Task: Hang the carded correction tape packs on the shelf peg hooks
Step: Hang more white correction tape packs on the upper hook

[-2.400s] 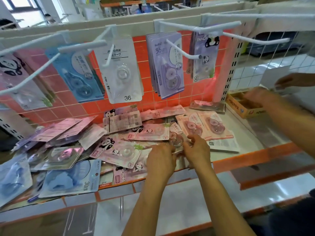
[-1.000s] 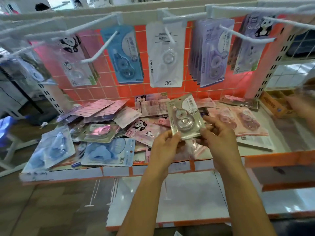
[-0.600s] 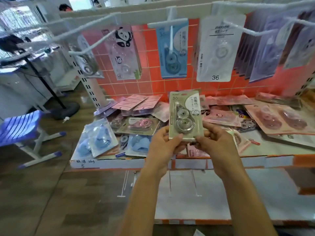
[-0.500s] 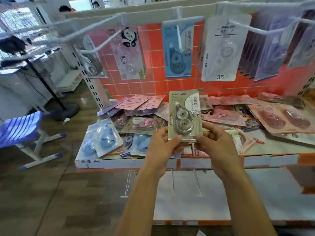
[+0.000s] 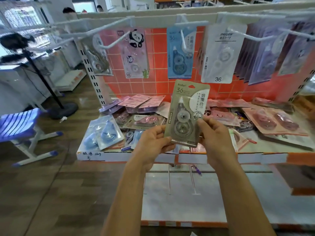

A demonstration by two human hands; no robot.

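Store shelf, head-height view. At 9 o'clock, a blue stool (image 5: pixel 17 124) stands on the wood floor, well apart from the display shelf (image 5: pixel 95 156). The shelf deck carries a loose heap of carded packs, with blue packs (image 5: pixel 102 133) at its left end and pink packs (image 5: pixel 276 122) toward 3 o'clock. Above, white peg hooks (image 5: pixel 182 37) jut toward the camera. From them hang a panda pack (image 5: pixel 134 53), a blue pack (image 5: pixel 179 65), a white pack (image 5: pixel 219 55) marked 36 and, at 2 o'clock, a thick row of purple packs (image 5: pixel 265 53).

At centre, a person's left hand (image 5: pixel 153 143) pinches the lower left corner of a grey correction tape pack (image 5: pixel 186 113), thumb on its face and fingers curled behind. The right hand (image 5: pixel 216 138) grips its right edge, thumb in front too. The pack is in the air over the shelf's front edge, below the hook ends, with open air above its top. Its long axis runs nearly upright, the top leaning slightly toward 1 o'clock. The hang hole sits at 12 o'clock, the printed face is to the camera and the tape tip points up. A lower shelf (image 5: pixel 179 198) shows at 6 o'clock.
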